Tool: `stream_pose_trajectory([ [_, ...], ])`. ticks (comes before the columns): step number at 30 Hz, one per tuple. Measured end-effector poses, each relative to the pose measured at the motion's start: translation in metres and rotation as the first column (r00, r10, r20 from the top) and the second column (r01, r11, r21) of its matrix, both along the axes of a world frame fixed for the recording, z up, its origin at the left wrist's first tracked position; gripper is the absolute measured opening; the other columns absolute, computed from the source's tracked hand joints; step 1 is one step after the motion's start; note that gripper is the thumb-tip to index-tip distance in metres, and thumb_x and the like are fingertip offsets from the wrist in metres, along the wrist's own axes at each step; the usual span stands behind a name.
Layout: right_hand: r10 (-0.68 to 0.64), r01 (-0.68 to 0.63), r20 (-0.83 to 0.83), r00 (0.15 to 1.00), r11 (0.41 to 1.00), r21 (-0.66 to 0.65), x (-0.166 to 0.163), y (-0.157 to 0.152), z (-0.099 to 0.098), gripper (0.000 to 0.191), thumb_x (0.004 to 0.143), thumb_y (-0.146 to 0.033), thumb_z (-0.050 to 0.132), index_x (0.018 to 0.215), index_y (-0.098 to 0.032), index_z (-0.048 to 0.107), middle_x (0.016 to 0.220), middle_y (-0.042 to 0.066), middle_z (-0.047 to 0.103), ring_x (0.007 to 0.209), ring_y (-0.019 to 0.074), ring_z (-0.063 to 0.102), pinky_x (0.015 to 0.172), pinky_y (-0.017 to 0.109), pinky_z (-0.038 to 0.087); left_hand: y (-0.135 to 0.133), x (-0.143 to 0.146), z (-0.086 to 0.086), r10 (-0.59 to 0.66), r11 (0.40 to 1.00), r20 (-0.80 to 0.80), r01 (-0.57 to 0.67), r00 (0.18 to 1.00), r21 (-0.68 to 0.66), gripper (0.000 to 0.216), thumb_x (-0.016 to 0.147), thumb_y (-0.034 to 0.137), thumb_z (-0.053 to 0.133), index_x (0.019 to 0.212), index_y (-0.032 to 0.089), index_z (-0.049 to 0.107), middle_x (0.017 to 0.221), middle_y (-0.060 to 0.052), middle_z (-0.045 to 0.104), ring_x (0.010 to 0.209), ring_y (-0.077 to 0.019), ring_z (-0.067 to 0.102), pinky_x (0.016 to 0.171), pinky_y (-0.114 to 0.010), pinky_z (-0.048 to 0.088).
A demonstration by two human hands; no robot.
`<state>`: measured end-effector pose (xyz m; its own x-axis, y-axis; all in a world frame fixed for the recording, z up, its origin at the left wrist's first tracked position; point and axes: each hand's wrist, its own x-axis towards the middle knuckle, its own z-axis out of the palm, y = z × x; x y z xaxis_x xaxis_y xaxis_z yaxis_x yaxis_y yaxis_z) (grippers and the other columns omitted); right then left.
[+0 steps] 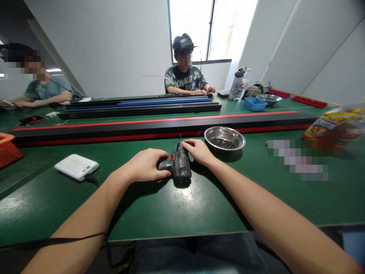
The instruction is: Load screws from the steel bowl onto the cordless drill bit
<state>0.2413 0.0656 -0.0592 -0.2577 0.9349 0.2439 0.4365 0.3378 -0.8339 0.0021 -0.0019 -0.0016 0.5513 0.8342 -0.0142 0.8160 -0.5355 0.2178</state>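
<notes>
A black cordless drill [181,167] with red marks lies on its side on the green table, its thin bit pointing away from me. My left hand [149,164] is closed around its handle, coming from the left. My right hand [199,150] pinches the drill near its chuck from the right; some of those fingertips are hidden. Just beyond my right hand stands a steel bowl [239,144] with small dark screws [221,143] at its bottom. Behind the bit runs a long black and red bar [128,131].
A white power bank [76,166] with a cable and an orange basket [8,150] are at left. At right lie a snack bag [333,127] and a blurred object [298,160]. Farther back are stacked profiles [159,102], a blue tray [255,104] and two people seated.
</notes>
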Motion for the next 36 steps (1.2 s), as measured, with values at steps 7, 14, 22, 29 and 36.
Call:
stream_pose_trajectory([
  [7, -0.015, 0.014, 0.028, 1.0, 1.0, 0.01, -0.0009, -0.0023, 0.0019, 0.031, 0.098, -0.038, 0.063, 0.114, -0.019, 0.081, 0.12, 0.011, 0.079, 0.113, 0.0285, 0.073, 0.105, 0.042, 0.052, 0.0011, -0.0018, -0.001, 0.0, 1.0, 0.0, 0.0, 1.0, 0.01, 0.048, 0.083, 0.056, 0.071, 0.119, 0.024, 0.069, 0.111, -0.007, 0.077, 0.097, -0.0278, 0.071, 0.08, -0.033, 0.05],
  [14, -0.023, 0.021, 0.059, 0.998, 0.999, 0.031, -0.0018, -0.0053, 0.0052, 0.033, 0.099, -0.037, 0.062, 0.117, -0.016, 0.08, 0.121, 0.013, 0.078, 0.115, 0.029, 0.073, 0.106, 0.042, 0.052, 0.0002, -0.0013, -0.0002, -0.001, 1.0, 0.004, 0.001, 1.0, -0.009, 0.044, 0.083, 0.056, 0.07, 0.113, 0.023, 0.069, 0.102, -0.007, 0.075, 0.088, -0.0253, 0.069, 0.074, -0.031, 0.047],
  [22, -0.027, 0.024, 0.081, 0.996, 0.999, 0.045, -0.0024, -0.0062, 0.0046, 0.032, 0.1, -0.038, 0.061, 0.116, -0.019, 0.081, 0.12, 0.011, 0.079, 0.114, 0.0284, 0.073, 0.105, 0.041, 0.052, 0.0005, -0.0009, 0.0007, -0.014, 1.0, 0.012, 0.014, 1.0, -0.014, 0.04, 0.084, 0.055, 0.07, 0.108, 0.022, 0.067, 0.101, -0.007, 0.073, 0.087, -0.0244, 0.068, 0.073, -0.031, 0.046],
  [29, -0.031, 0.027, 0.08, 0.996, 0.998, 0.051, -0.0024, -0.0066, 0.0044, 0.032, 0.101, -0.038, 0.061, 0.116, -0.018, 0.08, 0.121, 0.012, 0.079, 0.115, 0.0285, 0.073, 0.105, 0.041, 0.052, 0.0011, -0.0015, -0.0019, -0.032, 0.999, 0.016, 0.032, 0.999, -0.009, 0.039, 0.086, 0.055, 0.069, 0.107, 0.022, 0.066, 0.101, -0.006, 0.072, 0.088, -0.0243, 0.067, 0.074, -0.031, 0.047],
  [36, -0.03, 0.026, 0.082, 0.996, 0.998, 0.049, -0.0029, -0.0068, 0.0042, 0.032, 0.101, -0.037, 0.061, 0.117, -0.018, 0.08, 0.122, 0.012, 0.078, 0.115, 0.0282, 0.073, 0.104, 0.04, 0.052, 0.0014, -0.0014, -0.0017, -0.038, 0.999, 0.008, 0.038, 0.999, -0.006, 0.038, 0.086, 0.055, 0.069, 0.104, 0.022, 0.065, 0.1, -0.006, 0.072, 0.087, -0.0241, 0.067, 0.073, -0.031, 0.046],
])
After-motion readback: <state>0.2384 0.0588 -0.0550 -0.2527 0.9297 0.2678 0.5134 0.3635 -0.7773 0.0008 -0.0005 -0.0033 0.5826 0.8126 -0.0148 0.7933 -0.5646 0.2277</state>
